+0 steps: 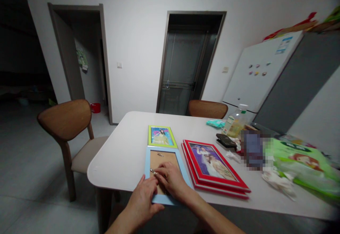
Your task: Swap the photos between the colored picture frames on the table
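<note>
- Found blue frame [148, 159] flat at the near edge of the table [119, 163], with brown board [170, 157] showing inside the border.
- Located metal piece [152, 171] at the board's left side, right by the fingertips; noted second piece [160, 154] farther up the board, untouched.
- Observed right hand [170, 179] over the board, fingers bunched narrowly at the metal piece; cannot tell whether pinching or only pressing.
- Observed left hand [145, 195] across the frame's near left corner, fingers curled close to the right hand's, thumb by the near border; cannot tell whether gripping the frame or merely resting.
- Recorded green frame [162, 136] just beyond, picture up, and two stacked red frames [214, 161] beside, to the right.
- Judged step in hand: fingertip work on the metal piece.
- Judged next move to call for a steadied frame, fine fingertip control and force kept low against the board.
</note>
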Action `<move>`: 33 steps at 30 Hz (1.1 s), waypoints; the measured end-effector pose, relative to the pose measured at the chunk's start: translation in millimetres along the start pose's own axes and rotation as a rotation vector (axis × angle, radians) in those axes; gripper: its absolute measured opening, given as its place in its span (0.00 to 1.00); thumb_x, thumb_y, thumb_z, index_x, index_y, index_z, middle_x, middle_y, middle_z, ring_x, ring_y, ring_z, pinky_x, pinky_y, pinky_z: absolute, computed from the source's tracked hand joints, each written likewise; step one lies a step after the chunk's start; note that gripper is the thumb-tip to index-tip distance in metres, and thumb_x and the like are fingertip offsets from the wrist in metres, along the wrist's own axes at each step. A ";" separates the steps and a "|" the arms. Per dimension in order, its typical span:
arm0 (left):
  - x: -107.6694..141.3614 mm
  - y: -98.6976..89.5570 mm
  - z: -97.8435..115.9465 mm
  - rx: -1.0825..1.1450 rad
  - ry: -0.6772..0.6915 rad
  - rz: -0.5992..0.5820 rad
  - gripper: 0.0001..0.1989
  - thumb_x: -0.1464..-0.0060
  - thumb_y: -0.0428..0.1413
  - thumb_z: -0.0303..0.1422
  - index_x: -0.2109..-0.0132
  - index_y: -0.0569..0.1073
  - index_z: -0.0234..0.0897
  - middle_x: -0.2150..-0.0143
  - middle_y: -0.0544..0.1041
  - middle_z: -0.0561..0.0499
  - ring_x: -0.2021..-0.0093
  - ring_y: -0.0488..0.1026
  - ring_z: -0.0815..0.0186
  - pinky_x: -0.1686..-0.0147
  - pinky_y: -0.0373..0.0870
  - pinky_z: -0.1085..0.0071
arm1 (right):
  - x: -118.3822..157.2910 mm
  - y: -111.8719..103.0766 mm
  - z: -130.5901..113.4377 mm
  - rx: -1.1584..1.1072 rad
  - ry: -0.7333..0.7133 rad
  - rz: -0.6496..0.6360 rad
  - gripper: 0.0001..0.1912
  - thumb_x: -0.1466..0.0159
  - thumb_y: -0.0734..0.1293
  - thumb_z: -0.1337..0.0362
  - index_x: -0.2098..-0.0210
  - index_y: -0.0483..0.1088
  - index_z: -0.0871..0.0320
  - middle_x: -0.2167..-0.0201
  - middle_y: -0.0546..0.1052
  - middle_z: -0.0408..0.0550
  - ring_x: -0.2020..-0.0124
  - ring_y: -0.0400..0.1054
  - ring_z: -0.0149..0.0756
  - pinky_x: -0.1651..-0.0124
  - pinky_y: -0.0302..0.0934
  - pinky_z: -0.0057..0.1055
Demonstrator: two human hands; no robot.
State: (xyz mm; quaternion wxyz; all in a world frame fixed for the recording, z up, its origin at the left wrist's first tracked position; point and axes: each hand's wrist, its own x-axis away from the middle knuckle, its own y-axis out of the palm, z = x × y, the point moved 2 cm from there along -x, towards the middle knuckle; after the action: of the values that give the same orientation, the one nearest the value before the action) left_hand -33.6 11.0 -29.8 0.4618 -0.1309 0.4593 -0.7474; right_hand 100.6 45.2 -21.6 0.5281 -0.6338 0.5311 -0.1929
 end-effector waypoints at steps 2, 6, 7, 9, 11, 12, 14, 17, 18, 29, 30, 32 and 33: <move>0.9 0.6 -1.2 -0.004 -0.001 0.009 0.15 0.65 0.61 0.32 0.67 0.67 0.37 0.60 0.72 0.50 0.56 0.67 0.63 0.46 0.46 0.57 | -14.1 8.4 2.3 0.024 0.027 -0.006 0.11 0.42 0.59 0.64 0.65 0.72 0.53 0.68 0.71 0.46 0.64 0.61 0.32 0.60 0.52 0.28; 3.0 2.7 -4.1 0.021 0.013 0.029 0.17 0.67 0.63 0.31 0.68 0.66 0.37 0.56 0.71 0.49 0.54 0.65 0.62 0.45 0.45 0.58 | -25.4 18.4 5.6 0.062 0.018 -0.009 0.10 0.43 0.60 0.66 0.73 0.74 0.55 0.74 0.71 0.44 0.67 0.61 0.31 0.63 0.52 0.26; 3.1 3.1 -4.6 0.027 0.015 0.030 0.17 0.67 0.63 0.31 0.67 0.66 0.37 0.57 0.71 0.49 0.54 0.65 0.62 0.45 0.45 0.58 | -25.2 19.7 5.6 0.069 -0.004 -0.011 0.10 0.44 0.60 0.66 0.74 0.73 0.56 0.75 0.71 0.44 0.68 0.60 0.31 0.63 0.51 0.26; 2.8 3.4 -5.2 0.031 0.013 0.035 0.18 0.67 0.63 0.31 0.67 0.66 0.36 0.59 0.72 0.50 0.56 0.66 0.63 0.45 0.46 0.58 | -23.5 20.9 4.7 0.090 -0.054 -0.020 0.11 0.44 0.60 0.66 0.77 0.73 0.57 0.76 0.71 0.44 0.68 0.60 0.30 0.64 0.51 0.26; 2.0 3.1 -5.6 0.030 0.008 0.044 0.19 0.68 0.63 0.30 0.66 0.66 0.36 0.62 0.72 0.51 0.58 0.67 0.63 0.46 0.47 0.58 | -22.0 20.5 3.4 0.111 -0.089 -0.040 0.12 0.44 0.60 0.66 0.80 0.72 0.59 0.77 0.70 0.45 0.69 0.60 0.30 0.65 0.51 0.25; 1.7 3.0 -5.7 0.029 0.008 0.047 0.20 0.68 0.64 0.30 0.65 0.66 0.36 0.63 0.72 0.51 0.58 0.68 0.63 0.46 0.47 0.57 | -22.1 19.6 3.0 0.109 -0.097 -0.053 0.13 0.44 0.60 0.66 0.81 0.71 0.59 0.78 0.70 0.45 0.69 0.60 0.30 0.65 0.51 0.25; 2.0 3.2 -5.8 0.029 0.012 0.051 0.23 0.68 0.64 0.31 0.62 0.66 0.36 0.61 0.72 0.49 0.57 0.68 0.61 0.46 0.47 0.56 | -24.3 16.5 4.4 0.075 -0.089 -0.072 0.13 0.44 0.60 0.66 0.80 0.72 0.59 0.77 0.71 0.45 0.69 0.61 0.29 0.65 0.51 0.24; 4.7 4.4 -6.5 0.028 0.014 0.054 0.27 0.68 0.64 0.31 0.57 0.65 0.37 0.57 0.72 0.46 0.54 0.67 0.59 0.46 0.47 0.52 | -33.5 9.9 15.3 0.025 0.076 -0.018 0.11 0.44 0.59 0.65 0.74 0.72 0.58 0.73 0.73 0.45 0.69 0.63 0.29 0.65 0.52 0.23; 5.9 4.9 -6.8 0.028 0.012 0.056 0.28 0.68 0.64 0.30 0.56 0.65 0.37 0.57 0.72 0.46 0.54 0.67 0.58 0.46 0.46 0.52 | -37.6 8.1 20.7 0.025 0.154 0.017 0.11 0.44 0.59 0.65 0.72 0.72 0.58 0.72 0.74 0.45 0.69 0.64 0.29 0.65 0.52 0.23; 10.7 4.1 -2.6 -0.014 -0.006 0.035 0.31 0.67 0.63 0.27 0.53 0.63 0.32 0.54 0.70 0.41 0.51 0.65 0.57 0.45 0.46 0.52 | -75.6 20.3 58.6 0.060 0.508 0.088 0.08 0.47 0.62 0.63 0.74 0.70 0.60 0.74 0.74 0.50 0.71 0.65 0.34 0.71 0.49 0.26; 11.9 3.4 -2.5 -0.019 -0.007 0.032 0.32 0.67 0.63 0.27 0.52 0.63 0.32 0.54 0.70 0.41 0.51 0.64 0.57 0.45 0.46 0.52 | -76.6 20.1 60.2 0.057 0.520 0.093 0.07 0.48 0.62 0.63 0.74 0.70 0.60 0.74 0.74 0.50 0.71 0.65 0.33 0.71 0.49 0.26; 14.4 1.3 -2.5 -0.028 -0.004 0.023 0.32 0.67 0.63 0.27 0.51 0.62 0.32 0.53 0.70 0.41 0.50 0.64 0.57 0.45 0.46 0.52 | -77.0 18.5 62.3 0.041 0.533 0.113 0.07 0.49 0.63 0.63 0.75 0.70 0.60 0.74 0.74 0.50 0.71 0.65 0.33 0.72 0.49 0.25; 15.3 0.0 -2.4 -0.033 -0.006 0.017 0.33 0.67 0.63 0.27 0.50 0.62 0.32 0.53 0.70 0.41 0.50 0.64 0.58 0.45 0.47 0.52 | -76.5 17.0 62.8 0.027 0.532 0.125 0.07 0.50 0.63 0.63 0.75 0.69 0.60 0.75 0.74 0.50 0.72 0.65 0.33 0.72 0.49 0.25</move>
State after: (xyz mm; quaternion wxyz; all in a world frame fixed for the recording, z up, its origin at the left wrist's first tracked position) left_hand -43.4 0.0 -34.6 0.4674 -0.1369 0.4714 -0.7352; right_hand 115.5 143.5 -35.3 0.3893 -0.5196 0.6867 -0.3269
